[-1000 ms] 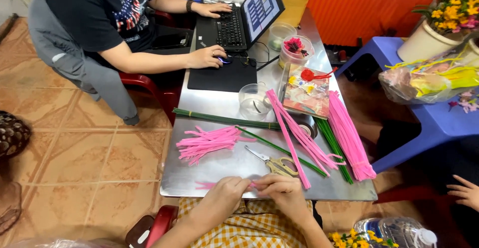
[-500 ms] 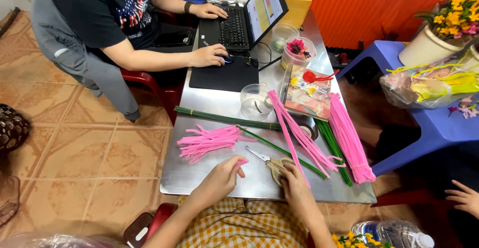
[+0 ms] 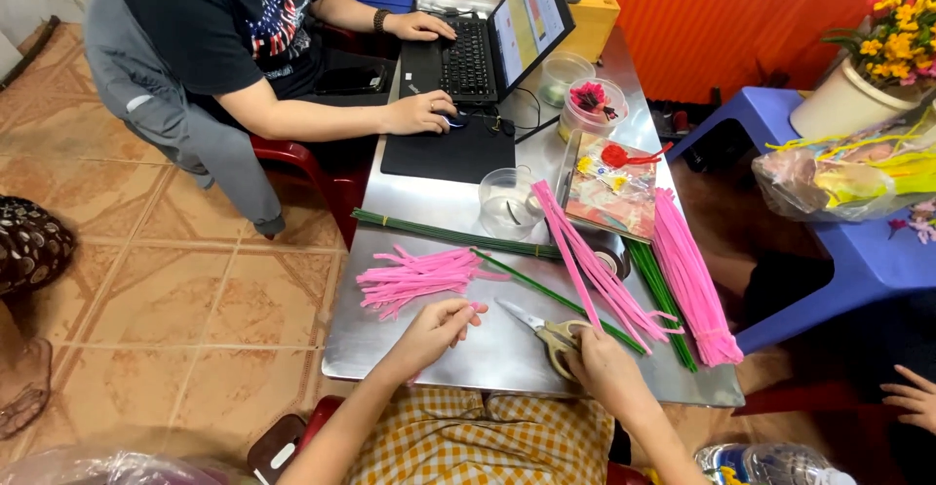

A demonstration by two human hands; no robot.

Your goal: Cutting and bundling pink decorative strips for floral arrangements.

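Note:
My left hand (image 3: 436, 331) pinches a short pink pipe cleaner piece (image 3: 475, 307) just below a loose pile of cut pink pipe cleaners (image 3: 414, 277) on the metal table (image 3: 429, 363). My right hand (image 3: 600, 363) rests on the yellow handles of a pair of scissors (image 3: 546, 328) lying on the table, blades pointing up and left. Long pink pipe cleaners (image 3: 590, 266) lie slanted across the table beside a thicker pink bundle (image 3: 690, 280) and green stems (image 3: 444, 234).
Another person sits at the far end using a laptop (image 3: 492, 41) and a mouse on a black pad (image 3: 448, 154). Clear cups (image 3: 507, 202), a jar (image 3: 595, 107) and a colourful packet (image 3: 609, 188) stand mid-table. A blue stool (image 3: 858, 251) holds a bag; another person's hand (image 3: 912, 397) shows at right.
My hands separated from the front edge: the left carried a pink piece up toward the cut pile, and the right moved onto the scissors' handles.

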